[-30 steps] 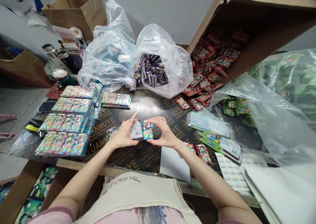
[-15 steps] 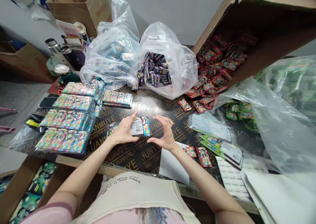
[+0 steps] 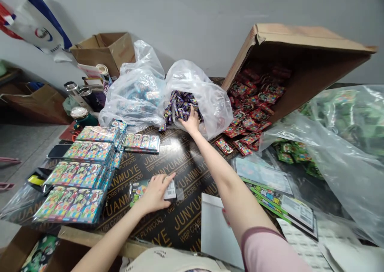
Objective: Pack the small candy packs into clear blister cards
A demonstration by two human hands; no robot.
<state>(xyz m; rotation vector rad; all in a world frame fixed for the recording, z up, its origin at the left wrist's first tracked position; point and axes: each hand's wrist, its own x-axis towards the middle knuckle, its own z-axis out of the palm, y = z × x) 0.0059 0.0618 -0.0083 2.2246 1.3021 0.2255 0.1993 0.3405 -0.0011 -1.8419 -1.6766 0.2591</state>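
My left hand point(image 3: 156, 193) lies over a flat clear-wrapped packet point(image 3: 137, 189) on the dark table. Its thumb is on the near edge and its fingers along the far edge. A white barcode label point(image 3: 171, 189) shows beside the fingers, with clear film at the right end; the palm hides the middle. My right hand point(image 3: 191, 122) reaches to the mouth of a clear plastic bag point(image 3: 214, 114), over small purple packets point(image 3: 180, 104). Its thumb and fingers are apart, and nothing visible is between them. The fingertips touch or nearly touch the packets.
Stacks of wrapped multi-packs point(image 3: 72, 202) stand at left. Behind is a bag of blue packets point(image 3: 135, 96). A tipped carton point(image 3: 300, 44) spills red packets point(image 3: 249, 122) at right, near green packets point(image 3: 295, 150) under plastic. White paper point(image 3: 217, 228) and flat printed sleeves point(image 3: 270, 200) lie nearer.
My right hand has left the flat packet and reached forward to the purple packets. My left hand has settled over the flat packet. The blue piece at its right end no longer shows. The view has tilted up.
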